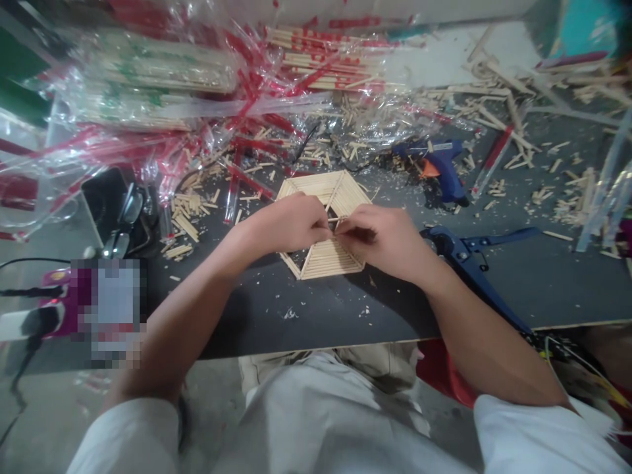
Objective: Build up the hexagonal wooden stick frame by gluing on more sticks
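A hexagonal panel of thin wooden sticks (pixel 332 263) lies on the dark table in front of me. Its sections are filled with parallel sticks, and dark gaps show at the left side and near the middle. My left hand (pixel 301 224) rests over the panel's left half, fingers closed and tips pointing down near the centre. From the right, my right hand (pixel 382 237) meets it with thumb and fingers pinched together. A short wooden stick (pixel 338 219) shows between the two hands, reaching into the right fingers. What the left fingertips pinch is hidden.
A blue glue gun (pixel 447 171) lies behind on the right, and a blue-handled cutter (pixel 474 257) beside my right forearm. Packaged sticks (pixel 326 62), plastic wrappers and cut offcuts (pixel 185 217) crowd the back. Glasses (pixel 123 217) and a purple power strip (pixel 62 303) sit left.
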`<action>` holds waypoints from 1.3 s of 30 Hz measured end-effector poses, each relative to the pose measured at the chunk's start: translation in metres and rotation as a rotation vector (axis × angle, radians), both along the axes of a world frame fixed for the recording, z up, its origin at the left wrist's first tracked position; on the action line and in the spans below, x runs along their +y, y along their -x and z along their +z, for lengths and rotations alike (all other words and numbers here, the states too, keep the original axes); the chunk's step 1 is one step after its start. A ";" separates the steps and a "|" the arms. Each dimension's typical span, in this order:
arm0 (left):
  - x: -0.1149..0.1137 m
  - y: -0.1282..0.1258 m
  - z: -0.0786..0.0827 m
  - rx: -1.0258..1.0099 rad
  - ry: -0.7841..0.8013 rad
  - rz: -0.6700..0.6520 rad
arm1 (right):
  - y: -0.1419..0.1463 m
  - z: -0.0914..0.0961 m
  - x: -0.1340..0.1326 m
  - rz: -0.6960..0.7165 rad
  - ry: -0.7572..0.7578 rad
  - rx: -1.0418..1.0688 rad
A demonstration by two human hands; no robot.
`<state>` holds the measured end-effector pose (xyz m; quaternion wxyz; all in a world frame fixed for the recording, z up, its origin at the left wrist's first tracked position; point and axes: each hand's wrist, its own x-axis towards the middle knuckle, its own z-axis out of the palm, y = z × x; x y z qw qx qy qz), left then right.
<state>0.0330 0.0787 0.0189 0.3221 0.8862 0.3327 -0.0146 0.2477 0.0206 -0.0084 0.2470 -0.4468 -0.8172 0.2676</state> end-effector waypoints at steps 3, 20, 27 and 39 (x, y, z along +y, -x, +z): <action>-0.001 -0.002 -0.003 0.018 -0.011 0.021 | 0.000 0.000 0.000 -0.022 0.016 0.007; -0.006 -0.001 -0.008 0.016 -0.133 0.013 | 0.019 -0.001 -0.015 -0.287 0.081 -0.028; -0.008 -0.002 -0.005 0.050 -0.145 0.036 | 0.030 0.005 -0.022 -0.446 0.224 0.017; -0.011 -0.004 0.006 0.148 -0.076 0.052 | 0.032 -0.004 -0.022 -0.554 0.343 0.183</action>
